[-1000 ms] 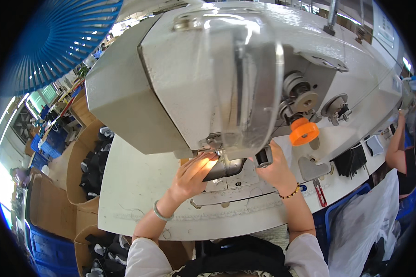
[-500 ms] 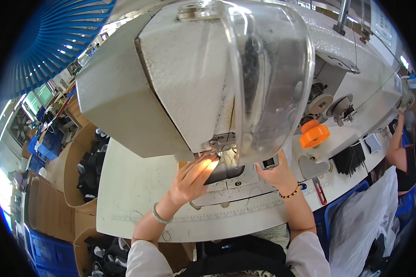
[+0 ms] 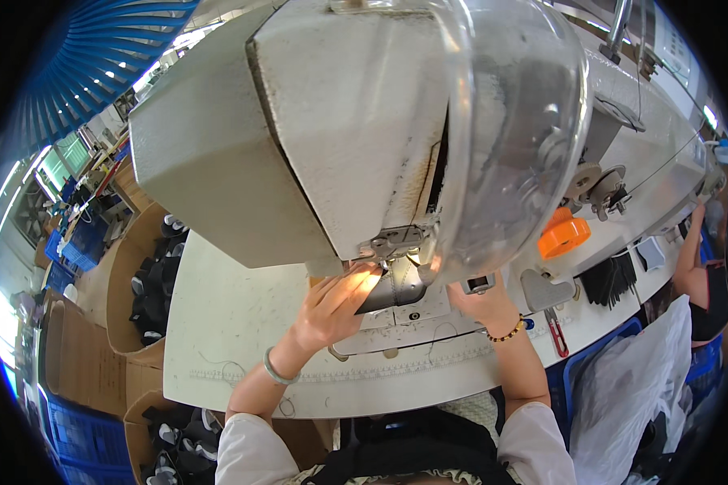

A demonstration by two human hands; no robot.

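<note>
A large off-white sewing machine (image 3: 332, 121) fills the upper middle. Under its lit needle area, my left hand (image 3: 330, 309) has its fingers pressed together beside the dark grey metal cylinder bed (image 3: 395, 296); whatever lies under the fingertips is hidden. To the right of the bed, my right hand (image 3: 488, 304) is closed, its thumb side against a small dark block with a metallic face (image 3: 479, 284). Part of that hand lies behind the clear plastic guard (image 3: 518, 145), so I cannot tell whether the block is held or belongs to the machine.
Red-handled thread snips (image 3: 556, 333) and black strips (image 3: 611, 281) lie right on the white table (image 3: 234, 323). An orange knob (image 3: 565, 234) projects from the machine. Cardboard boxes (image 3: 128, 299) with black-and-grey pieces stand left; a clear plastic bag (image 3: 631, 380) hangs right. Another person's arm (image 3: 692, 250) shows far right.
The view has shifted slightly, so the machine's guard and knob appear farther right. Both hands keep nearly the same places and grips.
</note>
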